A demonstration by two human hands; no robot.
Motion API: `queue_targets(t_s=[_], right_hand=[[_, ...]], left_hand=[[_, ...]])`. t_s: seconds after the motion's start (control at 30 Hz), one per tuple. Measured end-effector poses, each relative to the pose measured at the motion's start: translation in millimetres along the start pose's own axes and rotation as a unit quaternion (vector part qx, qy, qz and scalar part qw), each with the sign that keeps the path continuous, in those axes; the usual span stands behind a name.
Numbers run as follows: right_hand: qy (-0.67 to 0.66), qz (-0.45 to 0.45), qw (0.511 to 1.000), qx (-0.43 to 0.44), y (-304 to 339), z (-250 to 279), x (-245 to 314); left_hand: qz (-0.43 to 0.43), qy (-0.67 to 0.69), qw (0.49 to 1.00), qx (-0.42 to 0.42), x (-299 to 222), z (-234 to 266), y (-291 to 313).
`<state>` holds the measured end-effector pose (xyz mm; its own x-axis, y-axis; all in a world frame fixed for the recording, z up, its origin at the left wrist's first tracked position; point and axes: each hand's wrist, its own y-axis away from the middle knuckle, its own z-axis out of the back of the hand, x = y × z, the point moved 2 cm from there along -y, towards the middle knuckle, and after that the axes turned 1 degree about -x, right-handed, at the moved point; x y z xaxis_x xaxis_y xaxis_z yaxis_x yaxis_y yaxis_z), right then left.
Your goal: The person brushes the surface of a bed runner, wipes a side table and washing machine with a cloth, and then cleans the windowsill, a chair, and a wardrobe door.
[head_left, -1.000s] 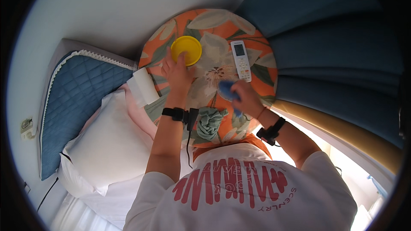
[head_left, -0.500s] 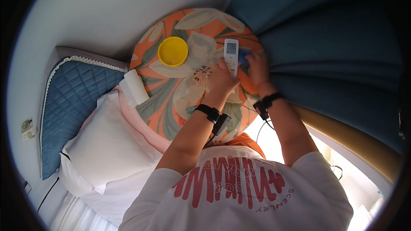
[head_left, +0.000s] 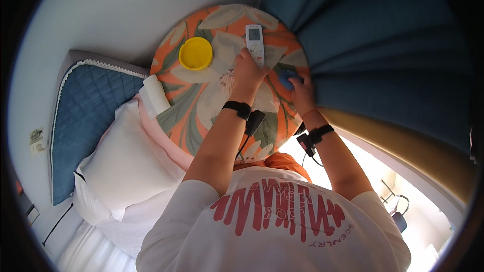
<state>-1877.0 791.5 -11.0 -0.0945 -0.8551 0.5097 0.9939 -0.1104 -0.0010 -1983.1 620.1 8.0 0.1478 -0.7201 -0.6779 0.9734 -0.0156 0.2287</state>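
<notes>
My left hand (head_left: pixel 247 73) is closed round the lower end of a white remote control (head_left: pixel 254 40). The remote's grey screen points away from me, toward the far side of the round table. To its right, my right hand (head_left: pixel 303 94) has its fingertips closed on a small soft-looking blue thing (head_left: pixel 287 78), close to the table's right edge. Part of that blue thing is behind the fingers, and its kind is not clear. A yellow round shallow dish (head_left: pixel 196 54) lies left of the remote, apart from both hands.
An orange floral cloth (head_left: pixel 189 121) covers the round table. A white roll or folded paper (head_left: pixel 155 96) lies at its left edge. Blue curtains (head_left: pixel 383 35) hang close on the right. A bed with a white pillow (head_left: pixel 126 166) and a blue quilted headboard (head_left: pixel 101 111) stands left.
The remote and my left hand now appear farther left and up in the view. My right hand is lower, and the blue thing shows more clearly. The whole view has shifted slightly.
</notes>
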Motion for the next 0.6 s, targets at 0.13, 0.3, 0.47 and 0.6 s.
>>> queue_targets(t_s=[0.13,0.3,0.47,0.6], right_hand=[[0.114,0.084,0.987,0.070,21,0,0],[0.039,0.169,0.966,0.191,73,17,13],[-0.042,0.003,0.995,0.089,37,17,-12],[0.077,-0.075,0.984,0.141,18,0,27]], left_hand=[[0.017,0.007,1.000,-0.020,2,2,9],[-0.114,-0.120,0.985,0.049,37,53,53],[-0.065,-0.236,0.962,0.120,81,65,177],[-0.090,-0.178,0.980,0.001,127,36,238]])
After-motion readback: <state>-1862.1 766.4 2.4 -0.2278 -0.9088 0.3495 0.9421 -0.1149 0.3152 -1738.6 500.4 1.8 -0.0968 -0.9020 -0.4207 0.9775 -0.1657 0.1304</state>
